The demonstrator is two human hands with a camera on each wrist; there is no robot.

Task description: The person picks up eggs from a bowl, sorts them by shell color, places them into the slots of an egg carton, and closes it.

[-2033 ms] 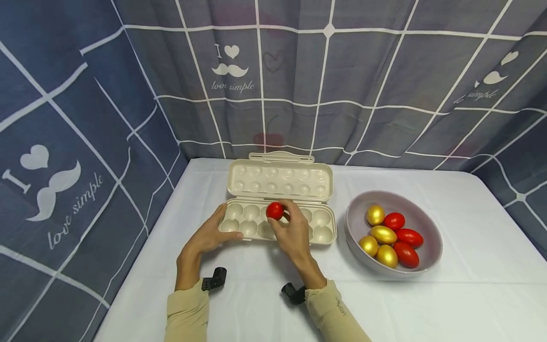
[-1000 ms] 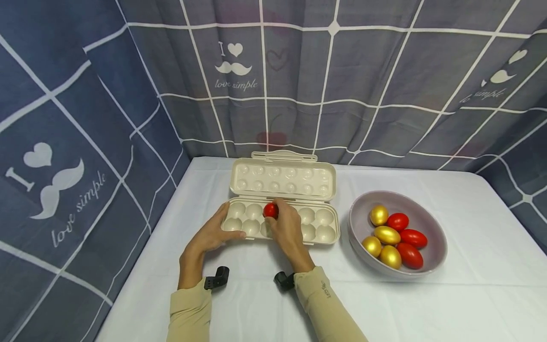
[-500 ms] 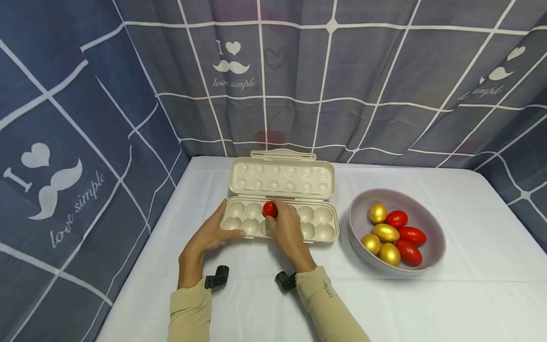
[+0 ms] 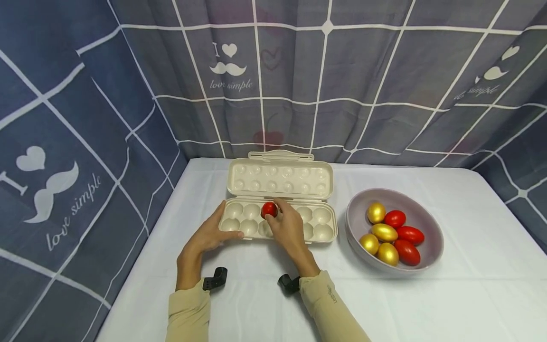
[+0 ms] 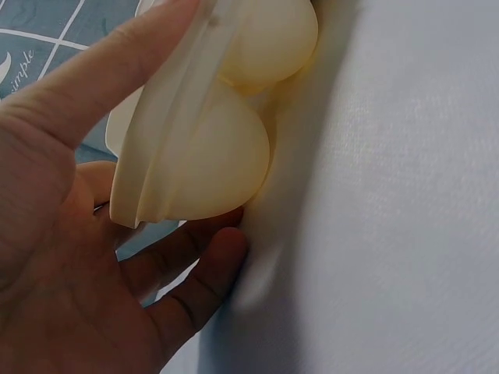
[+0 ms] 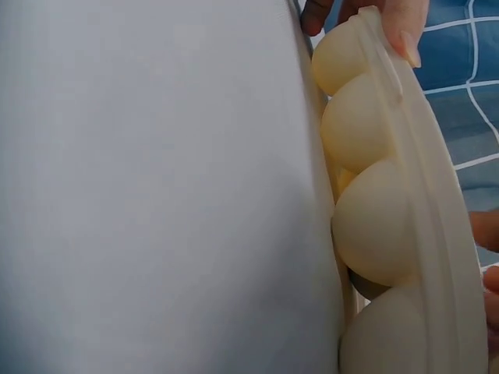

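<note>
In the head view an open cream egg box (image 4: 322,232) lies on the table, its dimpled lid (image 4: 279,178) folded back. My left hand (image 4: 209,232) grips the box's left end, the thumb along its front rim and the fingers round the side. The left wrist view shows that thumb (image 5: 101,78) over the rim. My right hand (image 4: 287,227) pinches a red egg (image 4: 268,209) at the third cup from the left in the back row. The other visible cups hold nothing. In the right wrist view the box's rounded underside (image 6: 374,222) hides the egg.
A mauve bowl (image 4: 431,256) to the right holds several golden eggs (image 4: 383,233) and red eggs (image 4: 407,252). White cloth (image 4: 243,313) covers the table. A grey-blue checked curtain (image 4: 290,80) rises behind it and along the left side.
Since two seconds ago my right hand has moved the red egg slightly left, to the third back cup. My left hand keeps its hold on the box. The bowl is unchanged.
</note>
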